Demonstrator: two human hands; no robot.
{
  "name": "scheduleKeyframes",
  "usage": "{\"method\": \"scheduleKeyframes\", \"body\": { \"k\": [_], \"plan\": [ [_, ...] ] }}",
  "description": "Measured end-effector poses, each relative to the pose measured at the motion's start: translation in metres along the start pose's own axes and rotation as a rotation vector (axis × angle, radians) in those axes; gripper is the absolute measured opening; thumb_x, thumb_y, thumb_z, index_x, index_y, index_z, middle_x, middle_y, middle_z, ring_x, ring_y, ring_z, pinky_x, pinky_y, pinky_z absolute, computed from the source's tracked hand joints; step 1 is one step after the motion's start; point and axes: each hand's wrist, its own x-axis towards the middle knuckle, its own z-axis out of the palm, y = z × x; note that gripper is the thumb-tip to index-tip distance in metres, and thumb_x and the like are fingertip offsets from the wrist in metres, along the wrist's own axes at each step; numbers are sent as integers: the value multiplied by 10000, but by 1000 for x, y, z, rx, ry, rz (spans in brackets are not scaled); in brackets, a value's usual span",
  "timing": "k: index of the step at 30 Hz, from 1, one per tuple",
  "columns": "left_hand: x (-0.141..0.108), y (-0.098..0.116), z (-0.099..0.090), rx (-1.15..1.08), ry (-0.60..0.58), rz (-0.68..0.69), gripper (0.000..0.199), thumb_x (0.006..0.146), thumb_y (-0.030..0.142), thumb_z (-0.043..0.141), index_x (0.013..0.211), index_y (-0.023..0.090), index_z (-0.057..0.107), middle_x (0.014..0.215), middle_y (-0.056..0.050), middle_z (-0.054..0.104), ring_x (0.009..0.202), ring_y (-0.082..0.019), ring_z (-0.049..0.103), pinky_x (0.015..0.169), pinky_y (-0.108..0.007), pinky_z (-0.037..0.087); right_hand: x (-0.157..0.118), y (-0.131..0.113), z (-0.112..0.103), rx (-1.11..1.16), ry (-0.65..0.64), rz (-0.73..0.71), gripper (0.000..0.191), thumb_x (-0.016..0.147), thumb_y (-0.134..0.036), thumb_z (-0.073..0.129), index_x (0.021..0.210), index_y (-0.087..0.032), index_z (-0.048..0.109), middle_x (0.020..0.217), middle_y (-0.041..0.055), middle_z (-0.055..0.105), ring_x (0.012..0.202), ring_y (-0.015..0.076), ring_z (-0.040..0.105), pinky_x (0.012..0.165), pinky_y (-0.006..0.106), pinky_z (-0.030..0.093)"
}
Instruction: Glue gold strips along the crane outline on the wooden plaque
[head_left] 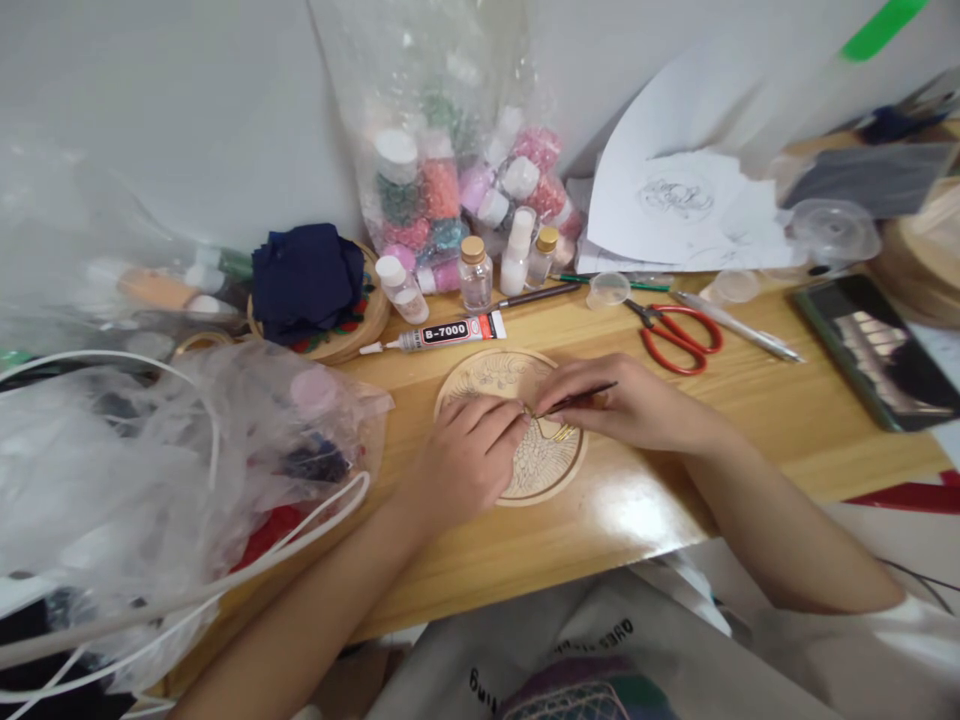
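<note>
A round wooden disc [546, 482] engraved with fine curved lines lies flat on the table in front of me. My left hand [480, 445] rests over its left side, fingers closed together at a thin gold wire [561, 434]. From above the right side, my right hand [622, 400] grips slim dark tweezers [581, 397] like a pen. The tweezers' tip meets the wire beside my left fingertips. My left hand hides part of the disc, and its exact pinch on the wire is partly hidden.
Behind the disc lie a B-7000 glue tube [450, 332], small bottles [475, 275] and a dark pen [540, 295]. Red-handled scissors [679, 340], a silver pen [742, 328] and a phone [881, 350] are to the right. Plastic bags [247, 440] and white cable crowd the left.
</note>
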Motion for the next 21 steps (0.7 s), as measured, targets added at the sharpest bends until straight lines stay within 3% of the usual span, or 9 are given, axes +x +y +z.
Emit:
{"method": "scheduleKeyframes", "body": {
  "k": [21],
  "plan": [
    [0, 0, 0, 10, 10, 3, 304, 855, 118, 475, 1125, 79, 608, 1119, -136, 655, 1046, -269, 545, 892, -456, 485, -2, 1, 2, -35, 17, 6, 124, 823, -201, 634, 894, -160, 727, 905, 69, 737, 814, 174, 673, 733, 285, 527]
  ]
}}
